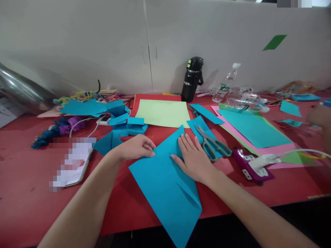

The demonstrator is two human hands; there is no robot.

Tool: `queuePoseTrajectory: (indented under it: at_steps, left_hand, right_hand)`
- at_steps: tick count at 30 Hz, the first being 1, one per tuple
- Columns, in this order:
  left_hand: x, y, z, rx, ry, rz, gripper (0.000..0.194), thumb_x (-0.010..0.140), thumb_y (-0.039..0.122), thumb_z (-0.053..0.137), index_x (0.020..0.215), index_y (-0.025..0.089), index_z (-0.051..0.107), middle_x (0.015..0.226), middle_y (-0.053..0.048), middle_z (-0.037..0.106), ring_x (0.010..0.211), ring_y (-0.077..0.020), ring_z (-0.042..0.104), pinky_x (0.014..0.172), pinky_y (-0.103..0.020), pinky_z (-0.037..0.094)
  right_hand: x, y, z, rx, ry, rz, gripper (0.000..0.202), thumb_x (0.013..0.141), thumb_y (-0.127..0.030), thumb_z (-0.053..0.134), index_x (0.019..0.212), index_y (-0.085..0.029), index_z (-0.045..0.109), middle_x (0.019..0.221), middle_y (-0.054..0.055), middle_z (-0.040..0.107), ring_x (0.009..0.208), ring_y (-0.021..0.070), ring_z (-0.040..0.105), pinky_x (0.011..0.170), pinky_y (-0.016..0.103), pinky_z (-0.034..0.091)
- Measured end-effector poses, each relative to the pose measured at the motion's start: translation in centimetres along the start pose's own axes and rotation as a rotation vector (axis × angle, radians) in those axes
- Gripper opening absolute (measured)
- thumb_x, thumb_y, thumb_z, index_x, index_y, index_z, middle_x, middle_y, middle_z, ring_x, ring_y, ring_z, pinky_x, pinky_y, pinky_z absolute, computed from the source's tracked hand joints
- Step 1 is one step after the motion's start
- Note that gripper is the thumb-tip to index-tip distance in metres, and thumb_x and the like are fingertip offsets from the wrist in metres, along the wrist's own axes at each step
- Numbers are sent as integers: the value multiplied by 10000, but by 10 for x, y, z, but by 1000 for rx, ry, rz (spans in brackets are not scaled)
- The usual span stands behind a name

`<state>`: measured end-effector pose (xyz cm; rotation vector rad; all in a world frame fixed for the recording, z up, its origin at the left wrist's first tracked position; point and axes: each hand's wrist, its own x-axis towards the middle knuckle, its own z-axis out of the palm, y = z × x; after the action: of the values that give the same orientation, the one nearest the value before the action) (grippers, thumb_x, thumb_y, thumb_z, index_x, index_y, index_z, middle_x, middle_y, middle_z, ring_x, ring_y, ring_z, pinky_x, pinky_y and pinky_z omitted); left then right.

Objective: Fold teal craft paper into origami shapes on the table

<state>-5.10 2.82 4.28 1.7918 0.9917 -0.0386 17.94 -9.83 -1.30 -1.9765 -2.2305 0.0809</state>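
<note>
A blue sheet of paper (165, 182) lies at a slant in front of me, its lower corner jutting past the table's front edge. Along its right side runs a folded-over flap. My left hand (137, 148) has its fingers curled, thumb on top, gripping the sheet's upper left edge. My right hand (195, 160) rests flat on the flap near the top corner, fingers stretched out. Just right of that hand, scissors (216, 143) with grey-green handles lie with blades slightly apart on a blue paper piece (198, 124). Folded blue paper pieces (126, 125) sit beyond my left hand.
A phone (74, 165) lies left on the red table (28, 165). Behind stand a black bottle (191, 81) and a clear plastic bottle (226, 86). Pale green paper (162, 112) is in the middle. A purple power strip (250, 167) with cable is right, near another person's hand (319, 117).
</note>
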Motion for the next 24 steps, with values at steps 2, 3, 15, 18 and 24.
queuePoseTrajectory:
  at_steps: [2,3,15,18,24]
  left_hand:
    - [1,1,1,-7,11,-4,380,757,364,773,1070,154,723,1024,-75,791,967,-271,737,747,-302,583]
    - [1,2,2,-3,14,-6,377,754,357,773,1066,152,725,1017,-74,793,969,-274,736,747,-302,581]
    - [-1,6,2,-7,-18,-17,370,762,338,748,1071,136,724,1037,-97,793,960,-292,743,744,-323,590]
    - [-1,5,2,26,-11,-8,367,758,339,750,1063,135,726,1040,-99,791,983,-301,736,745,-324,586]
    - [2,1,0,24,-6,16,383,760,359,756,1084,157,722,1060,-86,785,986,-277,732,764,-313,580]
  right_hand:
    - [1,-1,-3,3,9,-125,640,1046,-449,266,1579,-96,285,1661,141,162,1556,308,70,1250,593,29]
    - [2,-1,-5,22,-10,-212,589,1041,-355,291,1584,-128,283,1667,113,153,1558,283,65,1257,576,46]
    - [12,7,-3,184,-90,-105,864,988,-687,210,1592,-70,222,1672,142,119,1557,274,59,1271,462,129]
    - [22,9,3,152,-69,-12,951,959,-737,161,1591,-27,181,1670,167,106,1558,290,57,1268,459,121]
    - [53,23,11,39,-59,126,1040,929,-769,87,1574,42,170,1658,222,137,1557,325,70,1260,489,58]
